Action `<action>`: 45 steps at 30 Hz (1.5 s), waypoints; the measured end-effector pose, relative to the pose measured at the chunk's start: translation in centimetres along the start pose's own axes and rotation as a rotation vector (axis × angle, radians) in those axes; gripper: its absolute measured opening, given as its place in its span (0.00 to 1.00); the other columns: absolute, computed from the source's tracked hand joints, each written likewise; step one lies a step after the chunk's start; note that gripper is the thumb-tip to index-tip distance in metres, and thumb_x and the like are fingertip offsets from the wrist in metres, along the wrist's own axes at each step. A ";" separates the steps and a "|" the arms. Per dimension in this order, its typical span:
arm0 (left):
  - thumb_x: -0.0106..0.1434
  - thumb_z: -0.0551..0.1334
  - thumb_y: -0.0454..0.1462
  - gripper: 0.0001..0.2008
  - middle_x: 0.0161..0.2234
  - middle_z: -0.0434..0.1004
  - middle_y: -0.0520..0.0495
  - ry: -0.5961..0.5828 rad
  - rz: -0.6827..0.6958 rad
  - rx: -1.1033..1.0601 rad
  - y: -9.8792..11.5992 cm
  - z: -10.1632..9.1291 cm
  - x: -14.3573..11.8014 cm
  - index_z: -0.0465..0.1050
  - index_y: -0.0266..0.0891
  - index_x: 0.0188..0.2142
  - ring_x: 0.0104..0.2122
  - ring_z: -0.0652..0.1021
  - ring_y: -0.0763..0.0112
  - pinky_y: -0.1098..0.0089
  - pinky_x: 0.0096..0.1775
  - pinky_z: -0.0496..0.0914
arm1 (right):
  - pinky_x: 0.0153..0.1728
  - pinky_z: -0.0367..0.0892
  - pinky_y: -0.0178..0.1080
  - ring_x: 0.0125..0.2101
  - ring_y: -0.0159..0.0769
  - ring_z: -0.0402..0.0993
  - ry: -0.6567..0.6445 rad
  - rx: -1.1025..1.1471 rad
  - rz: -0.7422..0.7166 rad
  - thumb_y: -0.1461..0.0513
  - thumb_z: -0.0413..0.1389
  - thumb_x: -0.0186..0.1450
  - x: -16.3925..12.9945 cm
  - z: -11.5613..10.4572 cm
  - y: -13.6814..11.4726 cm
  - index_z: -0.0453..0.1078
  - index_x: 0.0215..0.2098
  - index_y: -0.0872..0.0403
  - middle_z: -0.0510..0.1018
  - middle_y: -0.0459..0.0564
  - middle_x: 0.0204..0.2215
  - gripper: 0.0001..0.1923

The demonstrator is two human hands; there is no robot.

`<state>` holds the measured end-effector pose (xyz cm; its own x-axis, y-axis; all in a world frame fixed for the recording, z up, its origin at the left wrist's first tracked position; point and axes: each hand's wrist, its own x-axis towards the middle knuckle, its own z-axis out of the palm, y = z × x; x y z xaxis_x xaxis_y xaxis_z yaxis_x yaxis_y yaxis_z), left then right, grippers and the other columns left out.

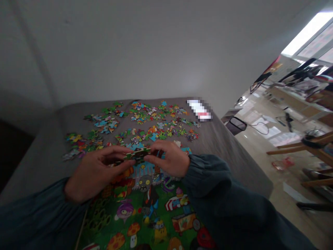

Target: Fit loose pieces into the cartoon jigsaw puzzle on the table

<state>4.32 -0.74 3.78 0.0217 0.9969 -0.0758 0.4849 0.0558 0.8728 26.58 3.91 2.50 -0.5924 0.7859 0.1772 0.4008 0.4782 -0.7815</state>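
Both hands meet over the far edge of the finished puzzle section, holding 1 small cluster of joined pieces (137, 155) between them. The left hand (100, 170) pinches the cluster's left end, thumb below and fingers on top; the right hand (169, 158) pinches its right end the same way. So each grip is closed on the cluster, and neither hand is the nearer: it sits midway, lifted just above the surface.

The cluster's long axis runs left to right, roughly level, parallel to the near edge of the table (223, 139). Its dark and green print faces up toward the camera, though blur hides the detail.

Directly beneath and toward the person lies the assembled part (145, 208), a bright cartoon picture with green ground, mushrooms and a zombie figure. Its far border lies just under the held cluster, so the cluster hangs right over the open edge where the picture stops.

Beyond the hands, well apart, loose pieces (145, 121) are scattered in several patches across the grey cloth, reaching to the far edge by the wall. Dark blue sleeves (208, 173) cover both forearms.
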 end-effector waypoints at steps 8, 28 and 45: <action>0.58 0.70 0.49 0.07 0.31 0.86 0.54 -0.003 0.332 0.207 -0.6 -0.9 -0.9 0.85 0.55 0.33 0.32 0.83 0.62 0.64 0.43 0.79 | 0.43 0.72 0.38 0.40 0.35 0.78 -0.022 -0.138 -0.393 0.59 0.57 0.72 -0.6 0.2 0.5 0.77 0.41 0.54 0.82 0.53 0.39 0.09; 0.63 0.68 0.38 0.07 0.36 0.88 0.56 -0.028 0.793 0.296 -1.0 -1.8 -0.5 0.85 0.53 0.40 0.32 0.86 0.70 0.73 0.40 0.81 | 0.39 0.72 0.36 0.35 0.33 0.76 0.222 -0.281 -0.660 0.61 0.55 0.72 -1.4 1.0 -0.1 0.78 0.39 0.54 0.82 0.49 0.35 0.09; 0.68 0.66 0.37 0.06 0.35 0.88 0.55 -0.115 0.914 0.285 -0.1 -1.9 -0.1 0.83 0.48 0.39 0.34 0.86 0.75 0.80 0.40 0.79 | 0.37 0.73 0.34 0.32 0.31 0.78 0.103 0.053 -0.454 0.60 0.60 0.70 -1.5 1.1 -0.6 0.80 0.36 0.56 0.83 0.50 0.32 0.08</action>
<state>2.57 -0.71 4.63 0.5745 0.6361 0.5151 0.4322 -0.7702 0.4690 26.50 2.00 2.03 -0.6262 0.5376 0.5646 0.0794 0.7644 -0.6398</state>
